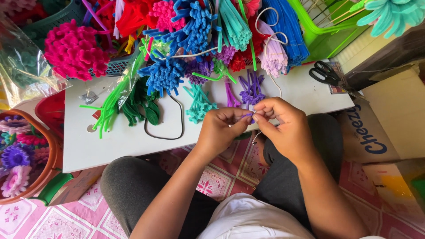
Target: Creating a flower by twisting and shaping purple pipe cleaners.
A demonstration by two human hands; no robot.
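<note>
**Both hands pinching a small purple pipe-cleaner piece at the near edge of the worktop**

Left hand [220, 128] and right hand [282, 126] meet fingertip to fingertip just over the near edge of the white board worktop [110, 146], toward its right end. Between them: a short purple fuzzy pipe-cleaner piece [249, 116], pinched from both sides. A thin white wire [258, 135] hangs down below the hands.

Worktop layout:
- Far edge: heap of fuzzy pipe-cleaner bundles, blue [166, 73], teal [199, 105], purple [251, 88], lilac [273, 57], spilling from a grey mesh tray [116, 67].
- Far left: big magenta pipe-cleaner pompom cluster [73, 49].
- Left of centre: bright green pipe-cleaner stems [110, 106] beside dark green pipe-cleaner leaves [141, 104], then a loop of black cord [170, 128] lying flat.
- Far right corner: black-handled scissors [325, 73].

Around it: person sits cross-legged on a pink floral-patterned floor mat [35, 217], knees in grey trousers under the worktop's near edge. Brown round basket [46, 168] of finished pipe-cleaner flowers off the left edge. Lime green plastic basket [323, 37] beyond the far right corner. Cardboard box [376, 128] off the right edge.
</note>
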